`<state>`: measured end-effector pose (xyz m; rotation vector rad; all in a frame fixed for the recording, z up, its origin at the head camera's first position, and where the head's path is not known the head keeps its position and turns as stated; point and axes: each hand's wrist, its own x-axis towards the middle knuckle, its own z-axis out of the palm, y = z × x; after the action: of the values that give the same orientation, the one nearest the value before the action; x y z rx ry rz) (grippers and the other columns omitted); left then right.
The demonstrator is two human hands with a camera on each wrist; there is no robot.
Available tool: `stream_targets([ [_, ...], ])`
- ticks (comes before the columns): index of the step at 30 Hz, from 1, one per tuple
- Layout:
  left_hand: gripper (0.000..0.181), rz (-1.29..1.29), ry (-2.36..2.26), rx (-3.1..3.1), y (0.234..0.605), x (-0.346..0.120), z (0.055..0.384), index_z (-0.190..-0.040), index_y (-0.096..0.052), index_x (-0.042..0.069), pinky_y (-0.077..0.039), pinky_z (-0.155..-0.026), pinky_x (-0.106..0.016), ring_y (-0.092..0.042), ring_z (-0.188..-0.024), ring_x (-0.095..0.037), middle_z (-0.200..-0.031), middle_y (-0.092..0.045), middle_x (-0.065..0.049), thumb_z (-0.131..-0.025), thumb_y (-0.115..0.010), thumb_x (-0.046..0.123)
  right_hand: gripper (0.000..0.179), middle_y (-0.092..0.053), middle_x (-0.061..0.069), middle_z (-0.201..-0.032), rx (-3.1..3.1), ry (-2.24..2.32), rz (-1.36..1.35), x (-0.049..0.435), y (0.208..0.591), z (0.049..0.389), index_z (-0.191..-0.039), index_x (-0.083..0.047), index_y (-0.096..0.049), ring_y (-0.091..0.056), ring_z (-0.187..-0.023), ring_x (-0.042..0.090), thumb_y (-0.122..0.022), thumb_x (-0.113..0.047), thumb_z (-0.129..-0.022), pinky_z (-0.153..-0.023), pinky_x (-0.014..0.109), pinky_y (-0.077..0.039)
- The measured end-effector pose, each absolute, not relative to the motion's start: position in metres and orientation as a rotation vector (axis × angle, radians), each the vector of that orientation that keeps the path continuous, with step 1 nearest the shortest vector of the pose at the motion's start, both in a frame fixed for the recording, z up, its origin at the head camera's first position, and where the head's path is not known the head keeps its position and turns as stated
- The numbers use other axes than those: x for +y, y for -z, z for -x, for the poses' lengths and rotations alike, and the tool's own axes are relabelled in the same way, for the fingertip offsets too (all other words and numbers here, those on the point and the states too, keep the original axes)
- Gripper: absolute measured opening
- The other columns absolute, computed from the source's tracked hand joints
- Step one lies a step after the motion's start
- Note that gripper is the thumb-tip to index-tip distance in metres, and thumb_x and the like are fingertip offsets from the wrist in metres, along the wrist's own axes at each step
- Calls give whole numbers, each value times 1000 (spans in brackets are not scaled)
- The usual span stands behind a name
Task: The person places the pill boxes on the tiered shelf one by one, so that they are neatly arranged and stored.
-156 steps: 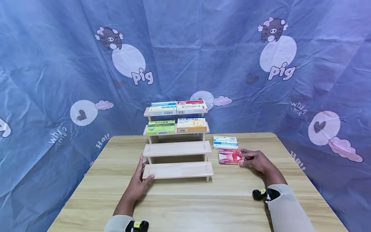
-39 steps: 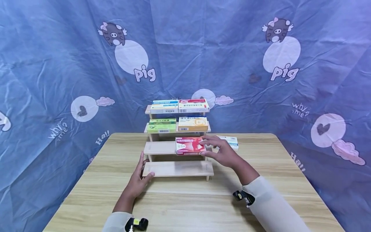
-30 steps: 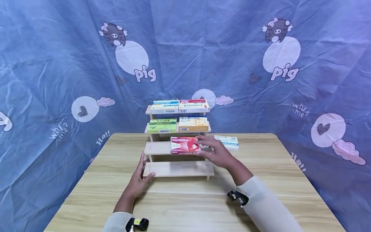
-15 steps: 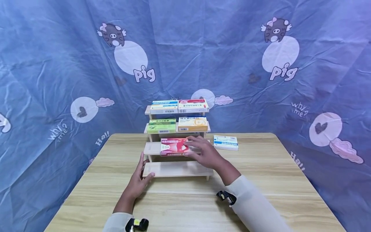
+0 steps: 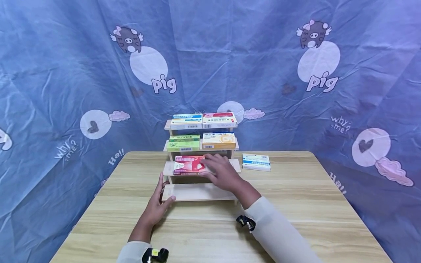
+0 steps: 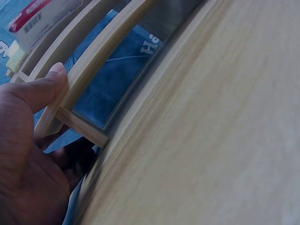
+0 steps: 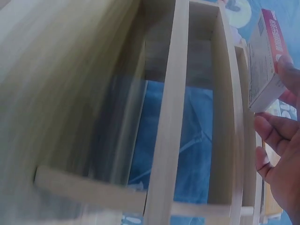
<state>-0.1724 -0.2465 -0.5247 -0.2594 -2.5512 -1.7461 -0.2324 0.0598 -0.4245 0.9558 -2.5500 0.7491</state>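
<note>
A wooden stepped display rack (image 5: 200, 191) stands on the table. My left hand (image 5: 156, 210) grips the left end of its lowest step; in the left wrist view, the thumb lies on the board and the fingers reach around the end. A red medicine box (image 5: 187, 164) is at the left part of the second step from the bottom. My right hand (image 5: 222, 171) pinches that box by its right end. In the right wrist view the box (image 7: 265, 56) is tilted against the thumb and fingers; whether it touches the step cannot be told.
A green box (image 5: 183, 143) and a yellow-white box (image 5: 218, 140) lie on the third step. A blue-white box (image 5: 186, 121) and a red-white box (image 5: 219, 120) lie on the top step. Another blue-white box (image 5: 256, 162) is on the table (image 5: 296, 190), right of the rack.
My right hand has picked the red medicine box off the table, brought it over the second step and moved it leftward along it. The left hand has stayed on the rack.
</note>
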Motion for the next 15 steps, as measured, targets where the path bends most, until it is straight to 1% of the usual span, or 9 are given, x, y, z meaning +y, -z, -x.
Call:
stream_targets([
  [2,105,253,1740,-2559,525,-247,172,-177,9,31,-41,-123,-64,-41,-158,-52,-177,-32,-25,-108,-71,26,54,-61,13,-162,-2569,-716,-952,54,424,233,-151,-19,-68,-59,-143,34,-74,-44,-104,-110,57,-46],
  [8,106,231,1749,-2561,524,-246,173,-176,9,39,-36,-125,-68,-37,-160,-52,-179,-28,-24,-108,-71,28,51,-63,11,-159,-2594,-610,-945,38,425,236,-150,-21,-68,-60,-140,32,-71,-46,-105,-107,55,-47],
  [12,106,250,1739,-2549,525,-246,172,-176,10,37,-37,-125,-67,-38,-159,-53,-178,-28,-27,-108,-71,27,51,-63,11,-159,-2608,-585,-923,32,426,238,-150,-22,-68,-60,-140,32,-69,-47,-106,-108,56,-46],
  [15,105,264,1720,-2552,525,-246,172,-177,10,32,-38,-124,-67,-40,-158,-54,-178,-28,-28,-109,-70,27,51,-62,10,-160,-2627,-580,-905,28,428,241,-151,-22,-67,-60,-141,31,-69,-48,-106,-108,55,-45],
])
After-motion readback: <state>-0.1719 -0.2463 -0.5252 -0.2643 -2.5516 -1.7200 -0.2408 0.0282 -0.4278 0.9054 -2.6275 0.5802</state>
